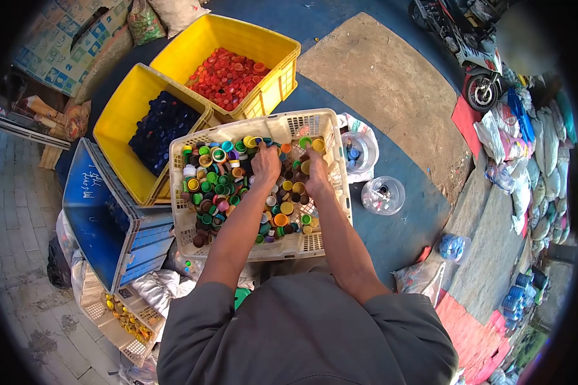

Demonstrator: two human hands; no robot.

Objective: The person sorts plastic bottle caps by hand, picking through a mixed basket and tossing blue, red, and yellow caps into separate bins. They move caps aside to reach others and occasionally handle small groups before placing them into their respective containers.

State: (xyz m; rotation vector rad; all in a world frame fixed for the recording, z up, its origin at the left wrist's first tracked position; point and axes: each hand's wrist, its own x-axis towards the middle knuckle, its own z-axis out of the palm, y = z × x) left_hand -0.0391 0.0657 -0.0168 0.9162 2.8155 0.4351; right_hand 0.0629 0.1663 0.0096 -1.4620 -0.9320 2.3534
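Observation:
A white plastic crate (250, 255) with slotted sides holds many mixed-colour bottle caps (221, 190). My left hand (266, 165) reaches over its far middle, fingers curled down at a blue cap (258, 140) among the others. To the right, my right hand (316, 172) is bent around caps; a yellow cap (305, 167) shows against its palm. A green cap (305, 142) and another yellow cap (318, 145) sit at its fingertips. The undersides of both hands are hidden from the camera.
Behind stand a yellow bin (285, 54) of red caps and a yellow bin (119, 109) of dark blue caps. A blue crate (96, 212) is at left, a basket (96, 305) of yellow caps below it. Clear tubs (383, 195) are at right. A motorcycle (481, 80) stands beyond.

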